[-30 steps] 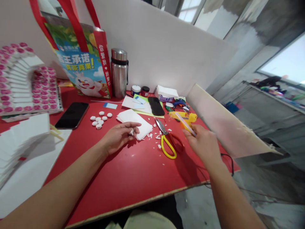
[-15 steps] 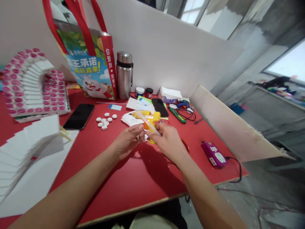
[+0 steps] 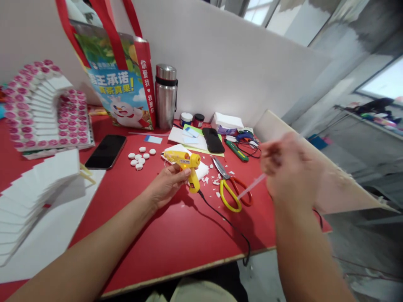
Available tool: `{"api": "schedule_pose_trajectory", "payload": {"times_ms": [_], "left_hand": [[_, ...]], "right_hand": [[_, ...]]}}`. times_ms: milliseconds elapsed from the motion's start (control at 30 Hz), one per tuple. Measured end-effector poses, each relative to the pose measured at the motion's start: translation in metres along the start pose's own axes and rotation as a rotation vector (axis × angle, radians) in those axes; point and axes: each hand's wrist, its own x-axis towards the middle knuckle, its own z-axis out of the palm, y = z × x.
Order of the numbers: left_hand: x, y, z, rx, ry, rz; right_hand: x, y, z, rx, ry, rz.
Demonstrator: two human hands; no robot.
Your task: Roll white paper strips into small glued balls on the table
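Observation:
My left hand (image 3: 166, 184) is closed on the handle of a small yellow glue gun (image 3: 185, 164), its nozzle pointing left over a stack of white foam sheets (image 3: 201, 170). A black cord (image 3: 225, 220) runs from the gun to the table's front edge. My right hand (image 3: 288, 167) is raised at the right, blurred by motion, pinching a thin translucent glue stick (image 3: 252, 186) that slants down to the left. Yellow-and-red-handled scissors (image 3: 228, 186) lie between the hands among white scraps.
On the red table (image 3: 176, 235) are a black phone (image 3: 106, 152), white round pieces (image 3: 140, 155), a steel flask (image 3: 165, 96), a printed bag (image 3: 118, 79), stacked cards with pink dots (image 3: 40, 109), white sheets (image 3: 34, 188), a black case (image 3: 213, 140) and a slanted board (image 3: 315, 167).
The glue gun passed from my right hand to my left. My right hand pulled away to the right with the glue stick, uncovering the scissors.

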Motion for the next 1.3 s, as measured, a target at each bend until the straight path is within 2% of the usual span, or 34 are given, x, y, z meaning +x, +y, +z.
{"api": "schedule_pose_trajectory", "payload": {"times_ms": [67,133,233,333,467,533,600,667,733,800,867,1033,1167,1300], "left_hand": [[-0.001,-0.003,0.0,0.058,-0.032,0.019],[-0.002,-0.006,-0.002,0.146,-0.06,0.032],[-0.002,-0.009,-0.007,0.254,-0.088,0.041],[-0.001,-0.009,-0.012,0.291,-0.087,0.043],[0.0,-0.005,-0.013,0.254,-0.045,0.056],[0.001,-0.003,-0.012,0.234,-0.027,0.06],[0.001,-0.002,-0.011,0.202,-0.019,0.06],[0.001,-0.001,-0.011,0.154,-0.027,0.04],[0.0,-0.001,-0.011,0.111,-0.048,-0.006],[-0.001,-0.001,-0.011,0.089,-0.084,-0.059],[-0.002,-0.001,-0.011,0.083,-0.123,-0.098],[-0.004,-0.003,-0.011,0.081,-0.141,-0.105],[-0.004,-0.004,-0.01,0.083,-0.138,-0.061],[-0.005,-0.002,-0.008,0.115,-0.125,-0.045]], "right_hand": [[0.011,-0.004,-0.009,0.17,0.121,-0.046],[0.007,0.001,-0.009,0.206,0.11,0.004],[-0.021,0.023,0.002,0.076,-0.073,0.145],[-0.051,0.042,0.005,-0.069,-0.209,0.11],[-0.07,0.054,-0.015,-0.345,-0.404,-0.073],[-0.073,0.06,-0.029,-0.425,-0.544,-0.07],[-0.075,0.066,-0.039,-0.44,-0.641,-0.005],[-0.077,0.067,-0.041,-0.354,-0.611,0.1],[-0.077,0.06,-0.034,-0.157,-0.49,0.18],[-0.076,0.045,-0.021,0.069,-0.396,0.171],[-0.075,0.028,-0.006,0.177,-0.368,0.121],[-0.075,0.006,0.014,0.032,-0.338,-0.027],[-0.077,0.009,0.014,-0.044,-0.325,-0.072],[-0.078,0.011,0.015,-0.007,-0.294,-0.058]]}}
